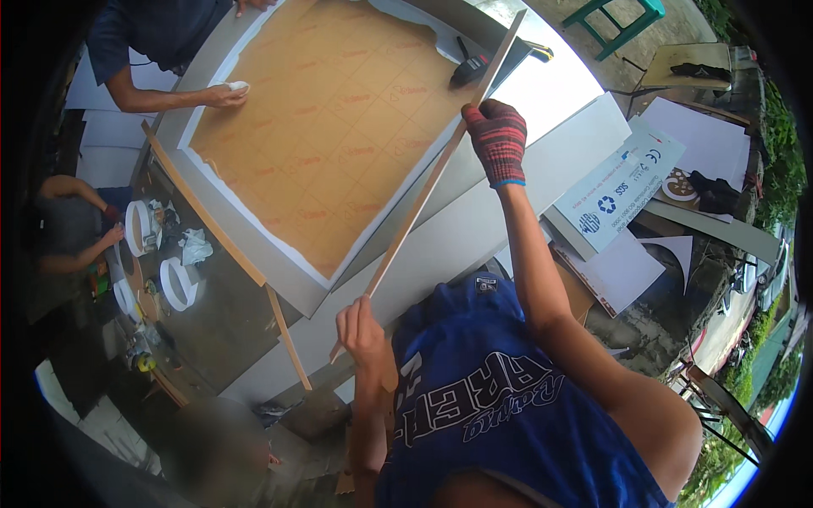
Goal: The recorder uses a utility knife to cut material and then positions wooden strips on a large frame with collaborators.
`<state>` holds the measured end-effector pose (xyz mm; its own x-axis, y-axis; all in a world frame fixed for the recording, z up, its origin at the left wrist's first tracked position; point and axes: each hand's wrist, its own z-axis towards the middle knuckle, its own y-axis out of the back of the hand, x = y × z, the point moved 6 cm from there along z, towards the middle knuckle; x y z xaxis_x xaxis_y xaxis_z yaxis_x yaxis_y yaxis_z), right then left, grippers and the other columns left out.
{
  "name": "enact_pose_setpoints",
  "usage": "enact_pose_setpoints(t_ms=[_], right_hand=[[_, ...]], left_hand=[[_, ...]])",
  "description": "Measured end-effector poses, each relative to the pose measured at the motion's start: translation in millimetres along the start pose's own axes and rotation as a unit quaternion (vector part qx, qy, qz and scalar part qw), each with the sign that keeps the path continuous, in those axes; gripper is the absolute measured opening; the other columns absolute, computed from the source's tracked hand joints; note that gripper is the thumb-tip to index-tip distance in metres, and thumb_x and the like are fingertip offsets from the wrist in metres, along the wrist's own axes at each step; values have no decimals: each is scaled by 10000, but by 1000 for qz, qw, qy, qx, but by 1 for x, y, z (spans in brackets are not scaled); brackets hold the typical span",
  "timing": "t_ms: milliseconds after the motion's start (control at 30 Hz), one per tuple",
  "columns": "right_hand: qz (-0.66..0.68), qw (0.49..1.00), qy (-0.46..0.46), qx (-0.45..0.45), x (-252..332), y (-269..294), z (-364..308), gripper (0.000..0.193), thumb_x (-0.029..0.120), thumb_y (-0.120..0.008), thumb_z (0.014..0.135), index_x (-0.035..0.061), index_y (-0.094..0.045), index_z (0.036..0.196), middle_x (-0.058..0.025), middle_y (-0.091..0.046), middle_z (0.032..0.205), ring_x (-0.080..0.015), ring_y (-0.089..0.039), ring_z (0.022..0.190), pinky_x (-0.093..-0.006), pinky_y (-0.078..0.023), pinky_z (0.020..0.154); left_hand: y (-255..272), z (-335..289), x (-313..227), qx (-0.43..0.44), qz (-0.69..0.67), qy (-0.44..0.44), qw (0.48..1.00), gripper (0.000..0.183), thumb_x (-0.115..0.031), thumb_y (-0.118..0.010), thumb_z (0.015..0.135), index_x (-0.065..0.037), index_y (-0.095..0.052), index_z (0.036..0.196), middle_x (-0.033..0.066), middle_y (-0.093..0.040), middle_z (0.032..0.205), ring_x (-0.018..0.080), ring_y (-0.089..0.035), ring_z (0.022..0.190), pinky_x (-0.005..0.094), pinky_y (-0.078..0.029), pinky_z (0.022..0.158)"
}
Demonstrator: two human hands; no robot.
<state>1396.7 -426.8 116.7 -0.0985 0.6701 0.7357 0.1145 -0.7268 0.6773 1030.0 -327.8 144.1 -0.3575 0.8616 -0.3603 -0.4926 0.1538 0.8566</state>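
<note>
A long thin wooden strip runs slantwise in front of me, from near my body up toward the far right. My bare left hand is closed round its near end. Farther along, my right hand, in a red and black knit glove, grips the same strip. Beneath and to the left lies a large panel with brown protective film and white-edged grey borders. A co-worker's hand presses a white wad on the film's left side. Past my right hand, a black and red tool rests on the panel's edge.
Another wooden strip lies along the panel's left side. White rings and crumpled plastic are on the floor at left, near a second person. At right are stacked boards, a green stool and a small table.
</note>
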Motion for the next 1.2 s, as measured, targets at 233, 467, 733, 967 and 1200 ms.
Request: enact_pose_setpoints(t_ms=[233, 467, 733, 967, 1200], right_hand=[[-141, 971, -116, 156, -16, -58, 5, 405, 413, -657, 779, 9, -674, 783, -182, -659, 784, -338, -646, 792, -415, -503, 734], [-220, 925, -185, 250, -28, -60, 15, 420, 413, -651, 804, -5, -682, 809, -187, -672, 827, -335, -653, 831, -410, -506, 764], [-132, 918, -262, 266, -44, -54, 20, 383, 403, -647, 811, 25, -690, 765, -97, -637, 625, -191, -620, 590, -347, -497, 636], [-52, 958, -233, 157, -45, -13, 36, 287, 311, -632, 773, 33, -703, 767, -52, -605, 583, -127, -543, 511, -304, -450, 546], [5, 978, -191, 85, -63, 9, 49, 227, 245, -663, 754, 20, -690, 747, -25, -544, 542, -106, -480, 474, -286, -392, 491]], left_hand=[[-7, 34, 80, 114, -110, 100, 982, 94, 24, -558, 831, 32, -616, 904, 153, -624, 842, 341, -559, 793, 426, -446, 706], [-41, 43, 103, 248, -159, 290, 910, 51, -6, -541, 859, 14, -572, 893, 209, -587, 788, 399, -555, 742, 425, -445, 666], [-49, 68, 91, 391, -131, 258, 874, 425, 84, -495, 820, -107, -639, 1171, 271, -608, 889, 417, -595, 778, 396, -472, 689], [-62, 52, 87, 322, -137, 255, 901, 461, 147, -485, 733, -35, -650, 1124, 248, -630, 925, 395, -624, 802, 422, -474, 716], [-73, 41, 90, 224, -189, 250, 923, 442, 131, -485, 756, -71, -670, 1102, 246, -627, 892, 395, -614, 755, 386, -479, 689]])
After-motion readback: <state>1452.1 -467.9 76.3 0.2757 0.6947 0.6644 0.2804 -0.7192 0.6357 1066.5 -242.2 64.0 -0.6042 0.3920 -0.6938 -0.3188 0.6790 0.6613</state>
